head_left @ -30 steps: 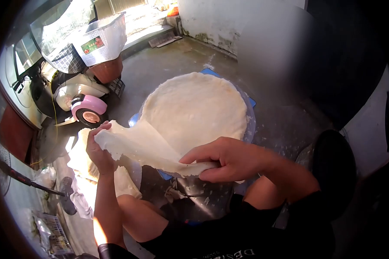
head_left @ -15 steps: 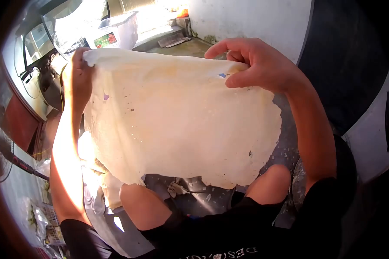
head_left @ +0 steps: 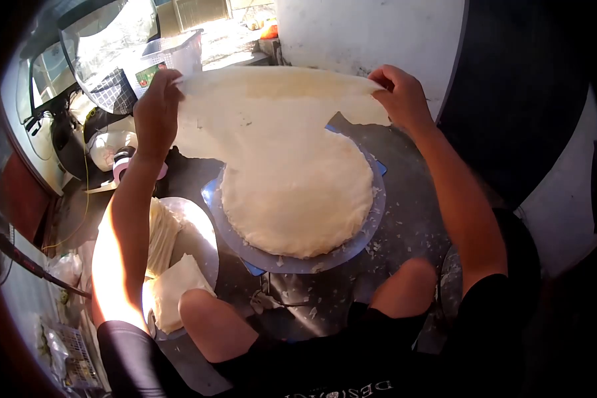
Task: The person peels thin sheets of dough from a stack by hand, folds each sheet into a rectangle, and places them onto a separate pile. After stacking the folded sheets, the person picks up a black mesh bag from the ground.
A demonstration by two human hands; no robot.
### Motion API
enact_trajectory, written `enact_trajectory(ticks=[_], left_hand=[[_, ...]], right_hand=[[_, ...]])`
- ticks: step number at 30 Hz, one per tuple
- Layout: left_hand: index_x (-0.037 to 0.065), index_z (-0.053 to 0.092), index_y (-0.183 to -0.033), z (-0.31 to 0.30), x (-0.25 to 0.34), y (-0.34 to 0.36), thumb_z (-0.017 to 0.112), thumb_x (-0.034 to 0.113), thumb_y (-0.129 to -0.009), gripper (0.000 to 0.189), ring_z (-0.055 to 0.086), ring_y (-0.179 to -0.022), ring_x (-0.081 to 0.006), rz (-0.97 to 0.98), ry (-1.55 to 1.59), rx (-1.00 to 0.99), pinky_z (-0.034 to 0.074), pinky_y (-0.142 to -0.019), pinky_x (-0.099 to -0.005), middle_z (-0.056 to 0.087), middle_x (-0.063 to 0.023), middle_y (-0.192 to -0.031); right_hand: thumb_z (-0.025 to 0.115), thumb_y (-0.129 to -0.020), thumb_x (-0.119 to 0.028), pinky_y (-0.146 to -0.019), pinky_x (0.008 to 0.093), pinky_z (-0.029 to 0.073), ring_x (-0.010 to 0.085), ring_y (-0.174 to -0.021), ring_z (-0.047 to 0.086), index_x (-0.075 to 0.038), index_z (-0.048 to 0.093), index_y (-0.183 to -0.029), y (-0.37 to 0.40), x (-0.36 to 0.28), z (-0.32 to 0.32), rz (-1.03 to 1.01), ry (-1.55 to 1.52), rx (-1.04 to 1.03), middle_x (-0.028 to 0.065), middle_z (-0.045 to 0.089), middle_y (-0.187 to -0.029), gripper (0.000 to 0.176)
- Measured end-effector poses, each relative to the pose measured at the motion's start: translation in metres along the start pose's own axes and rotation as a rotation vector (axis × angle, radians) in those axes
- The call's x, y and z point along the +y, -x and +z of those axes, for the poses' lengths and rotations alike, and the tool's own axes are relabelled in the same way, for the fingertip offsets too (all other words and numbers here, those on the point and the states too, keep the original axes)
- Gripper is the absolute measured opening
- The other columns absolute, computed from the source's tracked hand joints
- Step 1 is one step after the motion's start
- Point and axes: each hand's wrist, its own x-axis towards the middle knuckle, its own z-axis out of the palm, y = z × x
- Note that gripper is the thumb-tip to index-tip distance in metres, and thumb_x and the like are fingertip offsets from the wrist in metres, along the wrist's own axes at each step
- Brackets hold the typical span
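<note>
A thin, pale sheet is stretched between my two hands above a round tray. My left hand pinches its far left corner, and my right hand pinches the far right corner. The near part of the sheet meets a round pale stack; where one ends and the other begins is hard to tell. That stack lies on a round bluish tray between my arms, beyond my knees. Blue corners of something flat show from under the tray.
Left of the tray, a round plate holds folded pale sheets. A white basket stands at the back left, a fan at the far left. White wall and a dark panel rise behind and right. Pale scraps litter the floor.
The sheet has moved away from my body, its near part now over the round stack, which has come into view with the tray and side plate. My right hand has closed on its corner.
</note>
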Motion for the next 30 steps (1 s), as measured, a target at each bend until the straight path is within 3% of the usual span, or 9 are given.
enact_trajectory(ticks=[5, 8, 14, 18, 21, 24, 25, 26, 30], left_hand=[[0.008, 0.064, -0.098, 0.018, 0.007, 0.144, 0.067, -0.007, -0.073, 0.029, 0.068, -0.079, -0.0311, 0.189, 0.026, -0.188, 0.053, -0.064, -0.0382, 0.068, -0.0117, -0.089], [0.009, 0.063, -0.095, 0.026, 0.025, 0.237, 0.065, 0.001, -0.079, 0.018, 0.067, -0.073, -0.0302, 0.140, 0.037, -0.591, 0.053, -0.063, -0.0389, 0.066, -0.0088, -0.080], [0.012, 0.060, -0.094, 0.020, 0.029, 0.259, 0.058, 0.009, -0.083, 0.011, 0.066, -0.082, -0.0283, 0.191, 0.028, -1.066, 0.053, -0.067, -0.0413, 0.063, -0.0050, -0.081], [0.012, 0.060, -0.094, 0.011, 0.037, 0.253, 0.058, 0.009, -0.082, 0.012, 0.065, -0.081, -0.0283, 0.181, 0.141, -1.110, 0.052, -0.067, -0.0420, 0.061, -0.0051, -0.079], [0.011, 0.062, -0.096, 0.007, 0.036, 0.250, 0.061, 0.011, -0.084, 0.012, 0.065, -0.084, -0.0300, 0.120, 0.192, -1.177, 0.052, -0.069, -0.0414, 0.064, -0.0064, -0.084], [0.008, 0.064, -0.101, 0.006, 0.026, 0.243, 0.064, 0.011, -0.089, 0.013, 0.067, -0.081, -0.0264, -0.084, 0.368, -0.978, 0.052, -0.070, -0.0366, 0.066, -0.0091, -0.085], [0.006, 0.064, -0.105, 0.010, 0.021, 0.235, 0.064, 0.013, -0.091, 0.015, 0.066, -0.079, -0.0222, -0.359, 0.404, -0.941, 0.052, -0.070, -0.0341, 0.066, -0.0088, -0.083], [0.004, 0.065, -0.108, 0.014, 0.013, 0.227, 0.065, 0.014, -0.093, 0.017, 0.066, -0.077, -0.0181, -0.634, 0.434, -0.891, 0.051, -0.071, -0.0316, 0.066, -0.0085, -0.082], [0.001, 0.062, -0.118, 0.084, -0.057, 0.215, 0.066, 0.020, -0.096, 0.030, 0.059, -0.076, -0.0105, -0.987, 0.583, -0.624, 0.049, -0.071, -0.0278, 0.063, -0.0025, -0.081]], right_hand=[[0.068, -0.078, 0.000, -0.077, 0.0343, 0.053, 0.0238, -0.087, 0.068, -0.005, 0.071, -0.097, 0.104, 0.064, 0.024, -0.012, -0.064, -0.126, 0.0085, 0.069, -0.094, 0.020], [0.067, -0.076, 0.002, -0.079, 0.0350, 0.053, 0.0257, -0.089, 0.067, -0.006, 0.073, -0.096, 0.187, 0.119, 0.056, 0.038, -0.130, -0.344, 0.0096, 0.069, -0.094, 0.022], [0.069, -0.075, 0.000, -0.080, 0.0363, 0.053, 0.0286, -0.092, 0.068, -0.007, 0.074, -0.096, 0.212, 0.109, 0.046, -0.072, -0.020, -0.796, 0.0123, 0.071, -0.092, 0.022], [0.069, -0.077, -0.003, -0.079, 0.0371, 0.053, 0.0304, -0.089, 0.069, -0.007, 0.075, -0.097, 0.203, 0.090, 0.027, -0.059, 0.010, -0.921, 0.0125, 0.071, -0.091, 0.022], [0.067, -0.078, -0.001, -0.078, 0.0364, 0.053, 0.0278, -0.085, 0.070, -0.006, 0.073, -0.098, 0.187, 0.073, 0.017, 0.166, -0.082, -0.988, 0.0135, 0.072, -0.089, 0.021], [0.061, -0.080, 0.003, -0.072, 0.0311, 0.053, 0.0151, -0.079, 0.069, -0.001, 0.072, -0.097, 0.146, 0.078, 0.027, 0.316, -0.232, -0.899, 0.0086, 0.072, -0.084, 0.020], [0.060, -0.080, 0.004, -0.068, 0.0284, 0.052, 0.0093, -0.077, 0.067, 0.000, 0.073, -0.096, 0.127, 0.082, 0.037, 0.413, -0.295, -0.866, 0.0057, 0.072, -0.082, 0.021], [0.059, -0.080, 0.004, -0.066, 0.0277, 0.051, 0.0084, -0.076, 0.066, 0.000, 0.072, -0.096, 0.107, 0.088, 0.052, 0.428, -0.263, -0.827, 0.0046, 0.071, -0.081, 0.021], [0.064, -0.088, -0.009, -0.059, 0.0275, 0.047, 0.0086, -0.068, 0.059, 0.000, 0.069, -0.104, 0.060, 0.161, 0.145, 0.435, -0.229, -0.770, 0.0037, 0.068, -0.077, 0.019]])
